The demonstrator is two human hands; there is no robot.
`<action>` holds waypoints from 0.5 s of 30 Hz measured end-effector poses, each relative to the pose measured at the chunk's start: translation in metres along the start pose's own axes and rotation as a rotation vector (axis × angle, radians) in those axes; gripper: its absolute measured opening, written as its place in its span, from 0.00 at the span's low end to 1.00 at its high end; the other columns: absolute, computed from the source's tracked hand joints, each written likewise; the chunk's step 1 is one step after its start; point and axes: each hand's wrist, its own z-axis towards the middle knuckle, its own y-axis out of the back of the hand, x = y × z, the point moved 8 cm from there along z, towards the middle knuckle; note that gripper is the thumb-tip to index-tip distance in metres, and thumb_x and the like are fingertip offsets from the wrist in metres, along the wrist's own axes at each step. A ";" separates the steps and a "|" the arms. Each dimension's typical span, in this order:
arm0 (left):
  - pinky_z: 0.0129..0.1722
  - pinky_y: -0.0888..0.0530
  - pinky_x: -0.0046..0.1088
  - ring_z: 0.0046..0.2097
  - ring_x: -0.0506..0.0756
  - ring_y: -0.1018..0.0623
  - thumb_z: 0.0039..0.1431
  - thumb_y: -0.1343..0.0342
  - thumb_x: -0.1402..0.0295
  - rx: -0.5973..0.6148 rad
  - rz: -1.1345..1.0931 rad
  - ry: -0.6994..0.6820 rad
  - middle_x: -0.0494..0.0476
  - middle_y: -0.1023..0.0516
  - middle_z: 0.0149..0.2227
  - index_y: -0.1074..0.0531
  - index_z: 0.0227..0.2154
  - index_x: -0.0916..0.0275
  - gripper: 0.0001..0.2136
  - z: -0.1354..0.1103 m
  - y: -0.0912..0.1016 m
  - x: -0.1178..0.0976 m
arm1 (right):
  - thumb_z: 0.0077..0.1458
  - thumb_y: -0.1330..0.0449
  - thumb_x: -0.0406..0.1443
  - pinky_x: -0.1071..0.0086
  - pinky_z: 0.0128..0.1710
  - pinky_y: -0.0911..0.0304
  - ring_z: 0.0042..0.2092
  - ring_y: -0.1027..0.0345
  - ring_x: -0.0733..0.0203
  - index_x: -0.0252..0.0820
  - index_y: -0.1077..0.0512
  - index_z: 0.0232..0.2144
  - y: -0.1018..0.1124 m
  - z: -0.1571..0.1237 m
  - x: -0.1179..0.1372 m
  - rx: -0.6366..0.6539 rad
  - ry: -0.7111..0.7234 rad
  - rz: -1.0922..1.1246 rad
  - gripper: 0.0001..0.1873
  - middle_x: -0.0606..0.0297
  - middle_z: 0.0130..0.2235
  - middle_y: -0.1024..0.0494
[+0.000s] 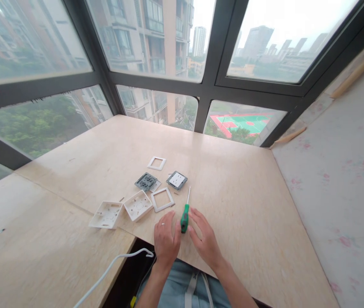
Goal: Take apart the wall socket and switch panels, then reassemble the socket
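Green screwdriver [185,218] lies toward the near edge of the tabletop [249,192], tip facing the far edge | left hand [166,237] and right hand [206,240] flank it, fingers loosely spread, pinching nothing; handle contact hard to tell | left of its tip, nearer square frame [165,208] | step looks like readying the tool; next move likely calls for gripping its handle

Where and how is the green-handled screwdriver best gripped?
Probably around the thick green handle, from the right with the right hand: the screwdriver lies handle toward the person, its thin shaft pointing away, and that hand is beside the handle.
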 end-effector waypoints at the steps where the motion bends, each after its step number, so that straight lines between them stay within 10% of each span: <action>1: 0.47 0.30 0.37 0.50 0.60 0.24 0.68 0.50 0.65 -0.007 -0.024 0.010 0.63 0.23 0.49 0.32 0.52 0.65 0.14 0.000 0.002 0.000 | 0.64 0.47 0.32 0.58 0.63 0.39 0.64 0.40 0.58 0.41 0.32 0.57 0.000 0.003 0.001 -0.018 -0.003 0.018 0.20 0.55 0.61 0.31; 15: 0.56 0.33 0.45 0.57 0.63 0.29 0.64 0.50 0.73 -0.151 0.064 0.053 0.66 0.28 0.55 0.28 0.48 0.65 0.12 0.001 0.013 0.003 | 0.60 0.46 0.33 0.55 0.58 0.35 0.56 0.30 0.54 0.41 0.24 0.46 0.002 0.002 -0.018 0.051 -0.080 0.082 0.15 0.53 0.52 0.24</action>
